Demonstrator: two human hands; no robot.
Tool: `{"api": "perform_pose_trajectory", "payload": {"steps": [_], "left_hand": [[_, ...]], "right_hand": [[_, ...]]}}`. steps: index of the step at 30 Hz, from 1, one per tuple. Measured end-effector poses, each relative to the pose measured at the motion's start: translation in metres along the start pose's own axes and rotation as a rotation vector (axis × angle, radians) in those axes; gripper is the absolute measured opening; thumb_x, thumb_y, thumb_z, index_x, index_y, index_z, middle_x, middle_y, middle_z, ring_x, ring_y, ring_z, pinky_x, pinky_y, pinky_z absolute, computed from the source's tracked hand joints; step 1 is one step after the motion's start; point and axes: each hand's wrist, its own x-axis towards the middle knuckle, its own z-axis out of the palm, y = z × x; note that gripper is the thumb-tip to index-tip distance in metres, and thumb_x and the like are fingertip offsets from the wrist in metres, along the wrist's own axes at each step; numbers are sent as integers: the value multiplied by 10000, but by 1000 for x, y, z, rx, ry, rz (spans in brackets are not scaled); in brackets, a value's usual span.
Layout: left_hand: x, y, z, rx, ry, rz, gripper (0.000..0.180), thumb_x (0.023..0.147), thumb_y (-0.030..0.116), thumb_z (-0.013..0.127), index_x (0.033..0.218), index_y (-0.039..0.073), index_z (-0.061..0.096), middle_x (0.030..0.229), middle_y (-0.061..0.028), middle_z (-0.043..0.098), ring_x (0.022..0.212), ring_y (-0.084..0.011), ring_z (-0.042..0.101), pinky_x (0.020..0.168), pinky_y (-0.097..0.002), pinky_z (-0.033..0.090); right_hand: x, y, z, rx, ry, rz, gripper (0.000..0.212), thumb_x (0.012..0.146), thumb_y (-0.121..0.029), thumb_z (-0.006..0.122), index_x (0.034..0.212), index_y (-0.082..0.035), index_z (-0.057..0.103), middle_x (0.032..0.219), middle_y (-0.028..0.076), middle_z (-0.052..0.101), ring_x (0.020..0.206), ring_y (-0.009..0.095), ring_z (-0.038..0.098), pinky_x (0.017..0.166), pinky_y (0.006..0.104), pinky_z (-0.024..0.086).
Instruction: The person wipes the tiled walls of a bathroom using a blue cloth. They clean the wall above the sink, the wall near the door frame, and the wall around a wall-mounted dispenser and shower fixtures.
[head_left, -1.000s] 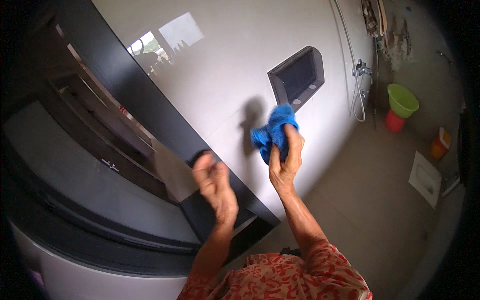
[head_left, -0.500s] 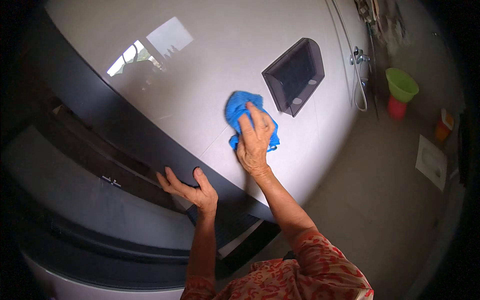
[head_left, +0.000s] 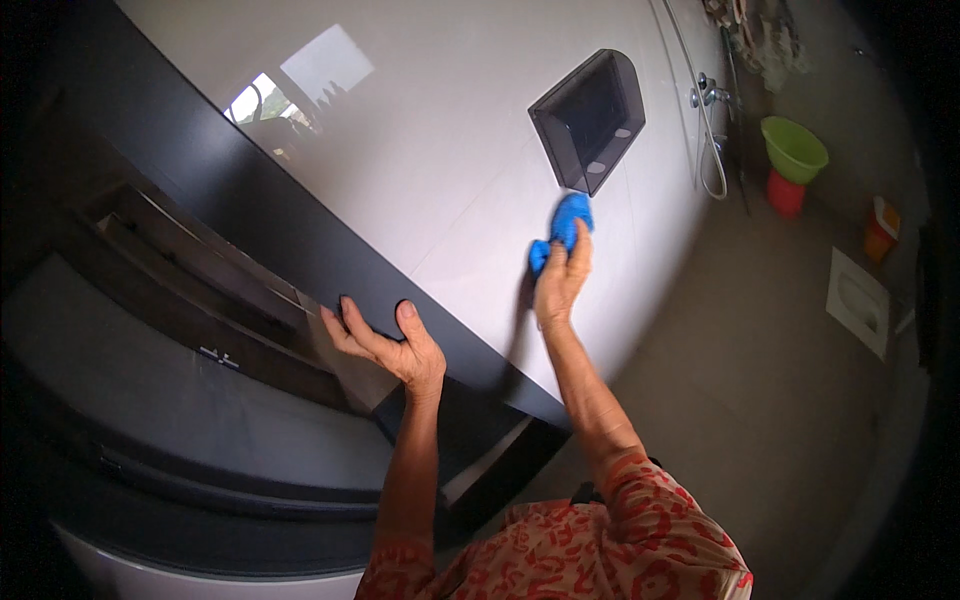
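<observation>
My right hand has its fingers closed round a bunched blue cloth. The cloth is against the glossy white surface, just under a dark translucent box fixed there. My left hand rests with fingers and thumb apart at the lower edge of a dark grey band that borders the white surface. Nothing shows between those fingers. Below and left of that hand lies a dark appliance with a curved rim.
At the right, a shower hose hangs by a metal tap. A green basin sits on a red stool or bucket. An orange container and a white squat toilet are on the grey-brown floor.
My right hand has carried the blue cloth right across the white surface, up beneath the box. My left hand stays by the dark band's edge. The whole view has shifted slightly.
</observation>
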Motion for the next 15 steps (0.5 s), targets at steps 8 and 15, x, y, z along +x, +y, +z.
{"api": "perform_pose_trajectory", "payload": {"steps": [8,15], "left_hand": [[-1,-8,-12,-116,-129,-3,679,937,395,371,1420,10,89,1430,-254,53,1311,-377,158,1036,-503,224],[-6,-1,-4,-66,-68,-29,765,896,394,489,1414,-17,104,1436,-278,84,1325,-393,144,1064,-518,137]], "right_hand": [[-91,-118,16,50,-436,-629,381,707,36,523,1073,-62,572,1276,158,450,1180,332,359,1010,451,205],[-56,-40,3,-208,-250,-516,454,698,87,496,1117,-84,530,1274,159,435,1131,337,382,977,425,238]]}}
